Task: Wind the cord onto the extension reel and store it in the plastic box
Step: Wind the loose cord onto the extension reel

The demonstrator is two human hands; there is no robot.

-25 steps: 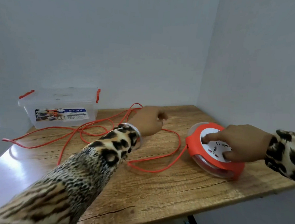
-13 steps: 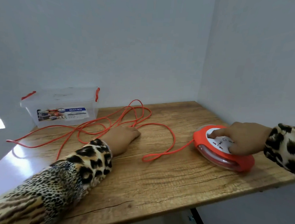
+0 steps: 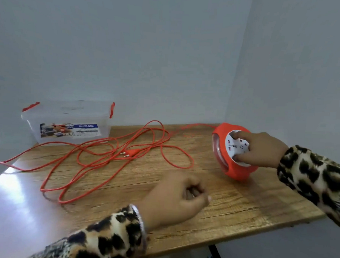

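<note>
Right hand (image 3: 261,149): fingers (image 3: 241,134) are curled onto the white socket face of the extension reel (image 3: 235,151), which is held tilted on edge, presumably for turning. Left hand (image 3: 178,197): loosely curled, nothing held, rested on the counter (image 3: 230,205) near the reel. Cord (image 3: 98,155): sprawled unwound left of the reel. Plastic box (image 3: 68,122): lidded, far left of the reel.
</note>
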